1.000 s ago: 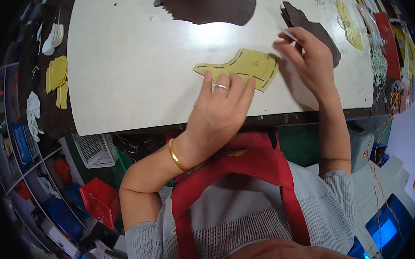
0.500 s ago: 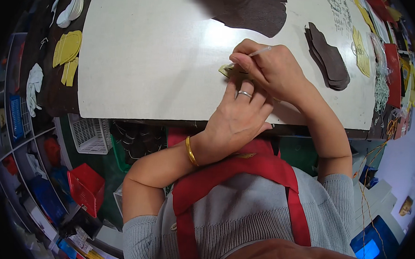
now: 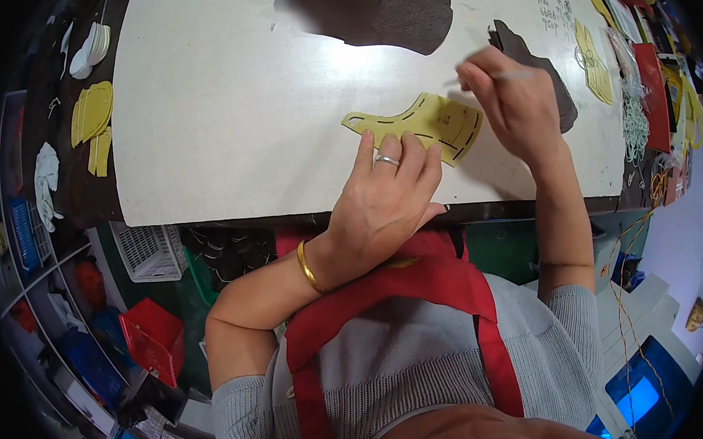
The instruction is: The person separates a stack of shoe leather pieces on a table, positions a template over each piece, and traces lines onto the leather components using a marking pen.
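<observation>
A curved yellow pattern template (image 3: 420,118) with dark slots along its edges lies on the pale work board (image 3: 213,133). My left hand (image 3: 384,201) rests on its lower edge, fingers stretched out and pressing it flat. Whatever is beneath the template, if anything, does not show. To the right of the template, my right hand (image 3: 515,105) is raised off the board, closed around a thin, pale pen (image 3: 514,75). The pen is smeared by motion, and its tip appears apart from the template.
Dark brown cut pieces (image 3: 394,19) are piled at the far edge. Another dark brown stack (image 3: 546,67) lies behind my right hand. Yellow templates (image 3: 92,114) sit at the left, others (image 3: 594,61) at the right, near tangled pale cord (image 3: 636,127). A white basket (image 3: 149,253) stands below the board.
My right hand has lifted away from the template to the right with the pen, uncovering the template. My left hand stays on it, and the whole view has shifted slightly.
</observation>
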{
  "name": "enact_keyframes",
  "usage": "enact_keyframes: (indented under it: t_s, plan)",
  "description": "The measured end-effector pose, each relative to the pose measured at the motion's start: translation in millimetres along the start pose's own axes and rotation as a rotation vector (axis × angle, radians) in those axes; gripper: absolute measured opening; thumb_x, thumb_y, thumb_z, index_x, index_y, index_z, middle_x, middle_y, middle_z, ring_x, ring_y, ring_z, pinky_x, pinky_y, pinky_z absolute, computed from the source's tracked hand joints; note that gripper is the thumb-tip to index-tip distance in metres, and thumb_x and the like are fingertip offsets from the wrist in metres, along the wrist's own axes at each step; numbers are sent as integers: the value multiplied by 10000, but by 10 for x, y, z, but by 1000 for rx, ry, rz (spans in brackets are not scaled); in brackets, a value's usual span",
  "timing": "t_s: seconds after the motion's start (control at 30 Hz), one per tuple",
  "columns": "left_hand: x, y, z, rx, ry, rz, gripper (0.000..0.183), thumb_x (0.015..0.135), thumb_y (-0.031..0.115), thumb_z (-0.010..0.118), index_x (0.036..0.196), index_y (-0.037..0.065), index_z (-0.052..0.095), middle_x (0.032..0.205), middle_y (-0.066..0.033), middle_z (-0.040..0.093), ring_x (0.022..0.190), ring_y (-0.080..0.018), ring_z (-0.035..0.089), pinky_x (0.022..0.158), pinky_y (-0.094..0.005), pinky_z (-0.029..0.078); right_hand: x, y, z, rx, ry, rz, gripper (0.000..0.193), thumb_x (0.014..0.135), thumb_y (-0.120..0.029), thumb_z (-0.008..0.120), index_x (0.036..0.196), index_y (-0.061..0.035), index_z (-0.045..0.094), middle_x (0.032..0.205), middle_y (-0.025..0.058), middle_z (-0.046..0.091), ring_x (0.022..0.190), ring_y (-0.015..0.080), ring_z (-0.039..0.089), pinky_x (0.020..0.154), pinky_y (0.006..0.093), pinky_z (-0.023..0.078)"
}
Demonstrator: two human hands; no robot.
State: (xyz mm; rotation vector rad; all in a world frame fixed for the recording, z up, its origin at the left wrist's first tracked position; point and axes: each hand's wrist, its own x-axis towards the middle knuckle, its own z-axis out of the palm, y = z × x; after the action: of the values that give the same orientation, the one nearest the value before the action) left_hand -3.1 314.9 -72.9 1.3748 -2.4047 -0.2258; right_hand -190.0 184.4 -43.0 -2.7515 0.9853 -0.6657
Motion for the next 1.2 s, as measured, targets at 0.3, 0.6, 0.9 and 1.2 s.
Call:
enact_keyframes:
  t_s: [0.3,0.6,0.9,1.2]
  plan:
    - [9,8,-23,-21,-9,-10,695,716,396,812,1260,4,630,1099,-150,565,1006,-327,551,946,-423,473,-230,-185,97,206,-122,-31,205,973,-283,647,904,-94,610,659,62,619,600,283,638,534,392,474]
    - [48,32,-17,-29,37,6,645,741,382,793,1241,4,641,1057,-146,557,971,-327,538,868,-397,506,-315,-189,18,391,90,124,169,960,-241,678,916,-80,645,720,62,658,626,278,658,549,376,495]
    - [50,35,-54,-27,17,-13,661,701,375,818,1220,-1,655,1165,-151,588,990,-315,557,850,-387,525,-539,-148,-205,102,-91,64,169,967,-221,661,878,-79,643,665,81,620,606,280,643,538,384,481]
    - [104,13,-67,23,-16,25,678,675,366,845,1229,19,663,1308,-168,598,987,-311,585,863,-390,530,-565,-125,-11,-70,184,287,147,960,-217,678,881,-93,665,643,70,611,556,261,631,518,384,481]
